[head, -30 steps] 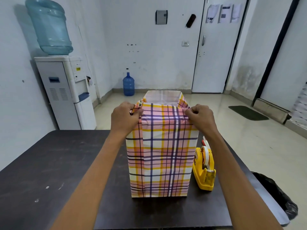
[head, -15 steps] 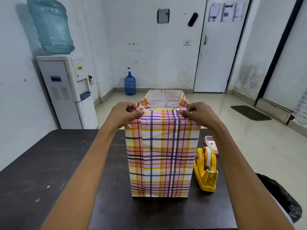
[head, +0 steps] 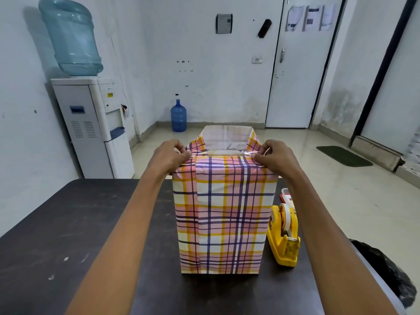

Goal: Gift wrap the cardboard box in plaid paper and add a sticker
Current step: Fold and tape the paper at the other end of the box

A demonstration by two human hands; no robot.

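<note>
Glossy plaid paper (head: 223, 212), matt scuffed dark table (head: 68, 223), yellow plastic tape dispenser (head: 283, 244).

A single head-worn camera looks forward and down, close over the table (head: 68, 223), toward the far door (head: 295, 87).

One plaid-wrapped box (head: 223, 212), one yellow tape dispenser (head: 284, 237), one small red case (head: 286, 196), one desk (head: 68, 223); a left hand (head: 169, 156), a right hand (head: 276, 156); two water jugs (head: 72, 37) (head: 178, 115).

The cardboard box (head: 223, 152) stands upright in front of me, sheathed in plaid paper (head: 222, 212) of pink, yellow, purple and white. A vertical overlap runs down the near face, left of centre. The far flap stands up, showing its white inside. My left hand (head: 169, 156) and right hand (head: 276, 158) pinch the near top corners.
</note>
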